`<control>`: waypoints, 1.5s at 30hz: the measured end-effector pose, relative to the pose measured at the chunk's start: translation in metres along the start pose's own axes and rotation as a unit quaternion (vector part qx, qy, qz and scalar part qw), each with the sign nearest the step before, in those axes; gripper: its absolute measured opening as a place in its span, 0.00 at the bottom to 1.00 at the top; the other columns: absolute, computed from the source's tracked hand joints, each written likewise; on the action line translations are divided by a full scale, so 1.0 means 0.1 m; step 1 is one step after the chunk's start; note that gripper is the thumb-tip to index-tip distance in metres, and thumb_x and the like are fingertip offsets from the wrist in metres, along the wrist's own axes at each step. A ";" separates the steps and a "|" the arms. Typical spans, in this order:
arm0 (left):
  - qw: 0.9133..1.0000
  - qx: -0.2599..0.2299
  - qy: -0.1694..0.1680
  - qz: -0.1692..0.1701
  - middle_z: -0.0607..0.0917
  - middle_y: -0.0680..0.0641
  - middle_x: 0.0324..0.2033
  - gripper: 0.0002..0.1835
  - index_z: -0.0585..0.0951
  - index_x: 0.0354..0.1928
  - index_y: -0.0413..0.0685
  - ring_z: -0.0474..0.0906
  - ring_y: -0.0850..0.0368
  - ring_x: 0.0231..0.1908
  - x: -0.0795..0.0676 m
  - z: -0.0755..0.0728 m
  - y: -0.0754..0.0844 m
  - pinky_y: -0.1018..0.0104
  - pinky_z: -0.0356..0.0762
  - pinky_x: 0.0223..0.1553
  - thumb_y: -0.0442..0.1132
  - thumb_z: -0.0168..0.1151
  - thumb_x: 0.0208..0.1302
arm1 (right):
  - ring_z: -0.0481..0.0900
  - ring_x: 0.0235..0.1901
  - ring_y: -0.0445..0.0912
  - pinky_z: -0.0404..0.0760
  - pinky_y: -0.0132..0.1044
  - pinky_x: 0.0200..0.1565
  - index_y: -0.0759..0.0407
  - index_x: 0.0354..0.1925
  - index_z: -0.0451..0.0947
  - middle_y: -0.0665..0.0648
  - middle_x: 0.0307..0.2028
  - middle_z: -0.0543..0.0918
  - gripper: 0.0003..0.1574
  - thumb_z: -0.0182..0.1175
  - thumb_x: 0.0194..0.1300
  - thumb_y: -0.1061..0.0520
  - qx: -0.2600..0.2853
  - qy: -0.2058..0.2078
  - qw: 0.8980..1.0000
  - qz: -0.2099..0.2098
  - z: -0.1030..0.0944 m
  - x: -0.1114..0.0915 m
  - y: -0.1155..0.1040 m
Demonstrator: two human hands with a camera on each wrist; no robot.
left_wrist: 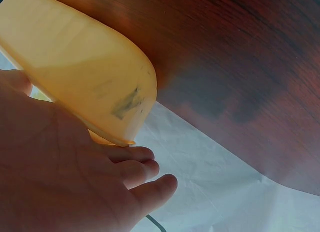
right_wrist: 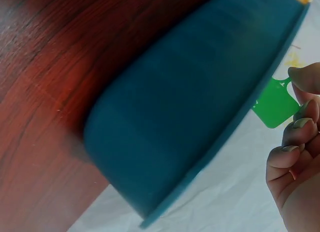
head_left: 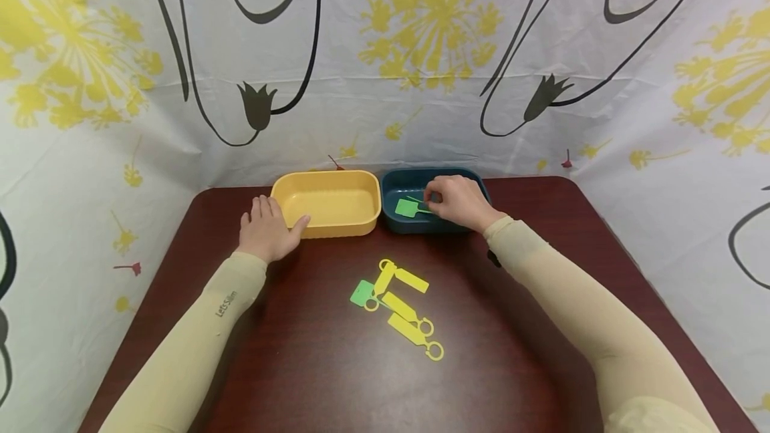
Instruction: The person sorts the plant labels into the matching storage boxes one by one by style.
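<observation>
Green tag (right_wrist: 275, 106) is held over the far part of a dark red table (head_left: 313, 366), where a yellow tray (head_left: 339, 228) and a blue tray (head_left: 415, 224) stand side by side. The left hand (head_left: 267, 230), fingers straight and gripping nothing, touches the yellow tray; the right hand (head_left: 460, 200), fingers curled, pinches that tag over the blue tray. Yellow tags (head_left: 406, 329) lie nearer, some overlapping.

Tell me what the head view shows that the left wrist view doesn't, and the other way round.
Head view only: the right hand, the blue tray with a green tag seen inside its rim, and the yellow tags on the table beside another green tag.

Left wrist view only: dark marks on the yellow tray's outer wall, and the left hand's palm side.

Both: the left hand at the yellow tray, the table and the white sheet.
</observation>
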State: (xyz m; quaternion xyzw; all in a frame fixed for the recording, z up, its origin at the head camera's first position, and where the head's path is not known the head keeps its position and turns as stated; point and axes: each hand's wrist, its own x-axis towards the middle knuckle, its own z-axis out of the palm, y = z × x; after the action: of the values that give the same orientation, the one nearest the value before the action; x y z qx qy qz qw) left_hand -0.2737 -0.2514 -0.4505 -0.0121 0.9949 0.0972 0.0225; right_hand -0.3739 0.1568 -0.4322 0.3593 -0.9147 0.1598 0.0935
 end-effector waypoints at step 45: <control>1.000 0.003 -0.004 -0.003 0.44 0.21 0.73 0.57 0.43 0.73 0.19 0.38 0.26 0.74 -0.02 -0.02 0.00 0.30 0.43 0.69 0.72 0.33 0.72 | 0.77 0.26 0.43 0.79 0.42 0.30 0.51 0.38 0.87 0.48 0.31 0.83 0.05 0.65 0.65 0.56 -0.035 -0.070 0.995 0.060 0.31 0.23 0.36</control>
State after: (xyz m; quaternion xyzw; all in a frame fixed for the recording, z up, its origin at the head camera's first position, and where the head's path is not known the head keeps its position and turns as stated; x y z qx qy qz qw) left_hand -0.2722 -0.2515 -0.4486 -0.0141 0.9951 0.0944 0.0272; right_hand -0.4176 0.1563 -0.4623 0.3106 -0.9440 0.1069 0.0317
